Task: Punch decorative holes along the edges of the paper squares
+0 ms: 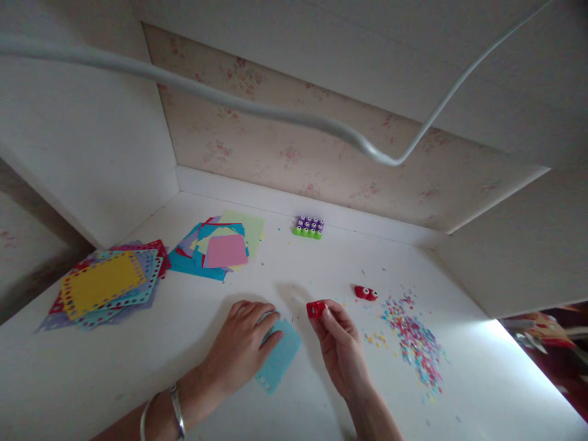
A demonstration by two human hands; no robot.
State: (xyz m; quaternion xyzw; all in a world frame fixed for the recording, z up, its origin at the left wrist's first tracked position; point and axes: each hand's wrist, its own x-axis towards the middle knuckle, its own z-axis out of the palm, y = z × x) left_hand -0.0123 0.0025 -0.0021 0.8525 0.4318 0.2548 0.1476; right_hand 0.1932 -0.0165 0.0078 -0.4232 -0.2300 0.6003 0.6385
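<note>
At 6 o'clock, my open left hand [239, 343] touches the blue card [283, 352], holey at 1 end, maybe not done; my right hand [343, 349] pinches a red block [315, 309]. Holey cards [103, 285] sit at 9 o'clock.

White tabletop [294, 263], and it's busy! Far left, fanned stack of hole-edged cards [151, 285], yellow card [103, 285] on top. Just beside it, loose paper pile [223, 230], pink piece [227, 251] uppermost. Near back edge, purple-and-green eyed cluster [309, 227]. Light-blue card [282, 354] flat at near side. Over right, red eyed piece [366, 293], then multicoloured confetti [418, 343] sprawling, yellow bits [376, 339] alongside!
</note>
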